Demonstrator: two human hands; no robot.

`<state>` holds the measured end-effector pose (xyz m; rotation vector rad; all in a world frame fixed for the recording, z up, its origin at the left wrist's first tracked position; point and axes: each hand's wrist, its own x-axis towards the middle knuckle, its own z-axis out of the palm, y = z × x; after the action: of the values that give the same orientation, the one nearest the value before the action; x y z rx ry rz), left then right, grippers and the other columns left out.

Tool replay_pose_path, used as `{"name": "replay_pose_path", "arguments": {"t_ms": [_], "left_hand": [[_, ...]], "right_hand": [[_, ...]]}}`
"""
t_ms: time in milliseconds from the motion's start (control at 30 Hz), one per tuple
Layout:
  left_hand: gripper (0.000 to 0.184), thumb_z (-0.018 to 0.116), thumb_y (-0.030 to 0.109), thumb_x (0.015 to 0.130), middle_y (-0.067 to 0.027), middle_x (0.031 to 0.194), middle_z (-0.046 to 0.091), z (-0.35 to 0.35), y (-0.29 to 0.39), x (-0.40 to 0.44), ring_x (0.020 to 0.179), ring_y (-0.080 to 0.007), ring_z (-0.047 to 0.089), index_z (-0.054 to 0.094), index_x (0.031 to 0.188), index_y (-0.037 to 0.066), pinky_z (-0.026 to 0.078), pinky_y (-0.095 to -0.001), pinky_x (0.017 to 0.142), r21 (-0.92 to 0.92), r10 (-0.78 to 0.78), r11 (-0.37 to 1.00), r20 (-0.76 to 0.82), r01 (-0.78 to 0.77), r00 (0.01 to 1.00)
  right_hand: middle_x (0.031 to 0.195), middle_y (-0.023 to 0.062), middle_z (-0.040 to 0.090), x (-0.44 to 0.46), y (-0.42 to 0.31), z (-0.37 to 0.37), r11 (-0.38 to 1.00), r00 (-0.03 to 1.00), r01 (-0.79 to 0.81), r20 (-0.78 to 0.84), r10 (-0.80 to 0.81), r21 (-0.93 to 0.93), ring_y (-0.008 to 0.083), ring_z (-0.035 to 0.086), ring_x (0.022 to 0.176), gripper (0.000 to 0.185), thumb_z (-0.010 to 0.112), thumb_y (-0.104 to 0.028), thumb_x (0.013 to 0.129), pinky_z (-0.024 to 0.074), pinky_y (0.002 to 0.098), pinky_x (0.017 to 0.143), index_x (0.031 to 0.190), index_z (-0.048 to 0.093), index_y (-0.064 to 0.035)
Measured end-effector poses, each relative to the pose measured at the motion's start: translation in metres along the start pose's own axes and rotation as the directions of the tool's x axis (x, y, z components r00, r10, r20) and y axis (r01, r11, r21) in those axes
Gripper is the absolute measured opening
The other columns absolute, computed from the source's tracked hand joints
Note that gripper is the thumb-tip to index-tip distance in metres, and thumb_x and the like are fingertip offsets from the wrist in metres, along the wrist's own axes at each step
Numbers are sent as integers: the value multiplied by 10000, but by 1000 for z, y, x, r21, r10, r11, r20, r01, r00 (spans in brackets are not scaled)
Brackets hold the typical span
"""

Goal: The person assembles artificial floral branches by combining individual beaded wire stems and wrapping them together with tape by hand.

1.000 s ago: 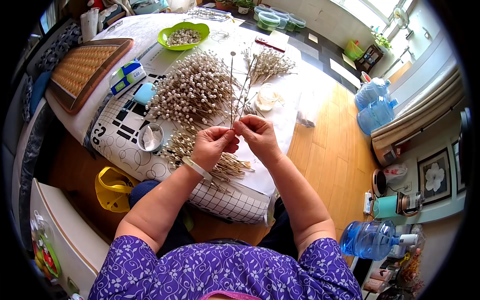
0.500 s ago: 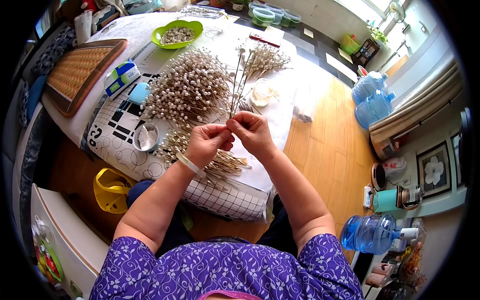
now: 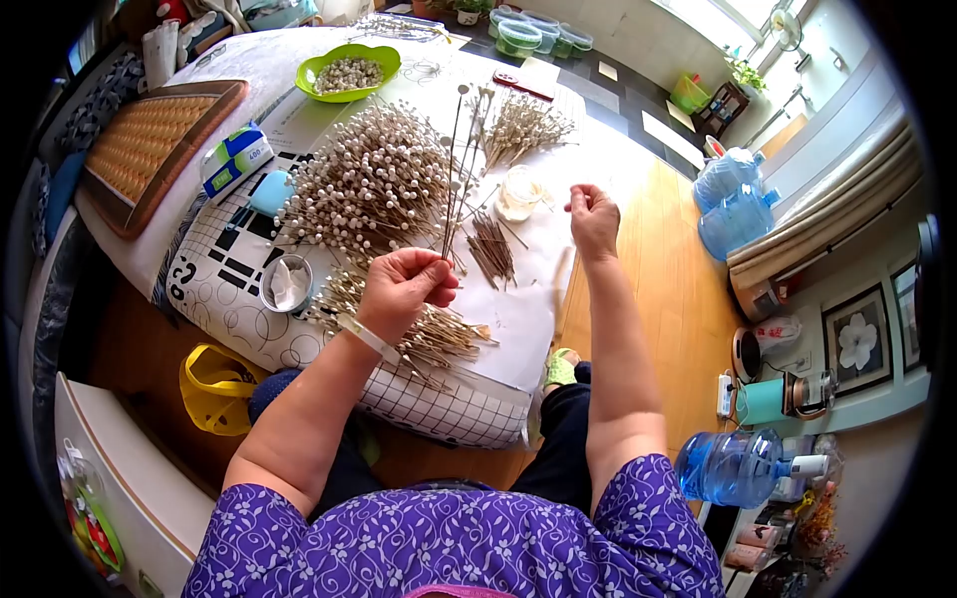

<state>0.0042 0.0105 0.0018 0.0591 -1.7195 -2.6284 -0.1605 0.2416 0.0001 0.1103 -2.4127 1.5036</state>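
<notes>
Between the fingertips and thumb of my left hand point(image 3: 404, 286) stand a few thin dark stems point(image 3: 456, 184) with small round heads, held upright. My right hand point(image 3: 595, 221) is raised past the table's right edge, apart from the left, its fingers closed in a pinch; whatever they hold is too small to make out. A big heap of white-beaded stems point(image 3: 364, 174) lies beyond my left hand. Beneath that wrist spreads another bunch of stems point(image 3: 444, 334). Between the hands lie a pile of short brown sticks point(image 3: 491, 249) and a pale round roll point(image 3: 518, 194).
Further back are a green bowl of small pale pieces point(image 3: 347, 75), a smaller stem bunch point(image 3: 523, 130) and a red phone-like object point(image 3: 523, 84). To the left sit a tissue pack point(image 3: 236, 159), a light-blue object point(image 3: 271, 191) and a small tub point(image 3: 287, 283). Water bottles point(image 3: 738, 214) stand right.
My right hand has left the left hand and swung out to the right and up. The left hand has shifted slightly left, keeping the stems. The brown sticks now show fully.
</notes>
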Motion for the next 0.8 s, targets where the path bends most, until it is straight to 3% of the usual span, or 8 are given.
{"name": "replay_pose_path", "arguments": {"t_ms": [33,100,367,433,467,567,667,800], "left_hand": [[81,576,81,822,-92,719,620,-2,0,1,586,-128,602,588,839,3,518,-231,536,-26,-9,1000,-13,9,1000],[84,577,89,823,-87,716,620,-2,-1,3,584,-126,602,588,836,8,516,-231,529,-26,-2,1000,-10,2,1000],[95,581,117,824,-75,717,624,-7,2,4,579,-115,598,592,834,23,505,-225,513,-35,20,999,-37,-21,999],[99,585,122,822,-73,713,623,-8,6,4,577,-115,596,594,831,23,503,-225,510,-28,24,999,-55,-25,998],[100,588,123,820,-70,707,622,-9,7,4,574,-115,595,596,830,24,502,-225,509,-23,31,999,-60,-32,998],[100,593,127,818,-64,691,618,-11,7,4,565,-113,590,601,828,27,502,-226,508,-15,47,999,-77,-48,996],[101,597,119,814,-64,697,617,-9,5,5,562,-116,590,600,831,20,509,-228,514,-51,31,998,-70,-34,997],[97,594,111,816,-62,703,617,-9,2,6,576,-109,594,600,833,15,512,-224,523,-59,51,997,-59,-55,997]], "right_hand": [[723,123,627,13,20,0,963,999,-27,10,30,-267,210,612,690,198,543,-216,821,475,306,651,903,602,-46],[765,142,630,17,27,7,801,995,50,101,13,-596,275,607,757,234,559,-274,791,470,358,716,924,609,-88],[871,135,633,37,39,27,755,965,138,257,43,-641,262,596,848,198,612,-205,726,458,337,780,897,633,-108],[802,120,640,33,33,21,692,958,287,216,-191,-662,250,613,750,209,624,-172,724,474,309,723,909,624,-75],[912,143,622,36,28,12,682,952,302,251,-176,-666,273,593,878,191,583,-169,754,453,328,799,915,623,-75],[866,118,629,41,-18,-14,691,966,251,220,-135,-678,256,601,818,121,574,-175,760,462,329,750,842,633,-108],[802,72,625,45,-45,-21,542,816,579,433,-383,-610,253,589,762,75,551,-149,756,461,341,676,762,625,-134],[834,89,618,49,-68,8,348,726,686,636,-263,-639,261,590,783,110,517,-99,735,461,349,692,770,619,-117]]}}
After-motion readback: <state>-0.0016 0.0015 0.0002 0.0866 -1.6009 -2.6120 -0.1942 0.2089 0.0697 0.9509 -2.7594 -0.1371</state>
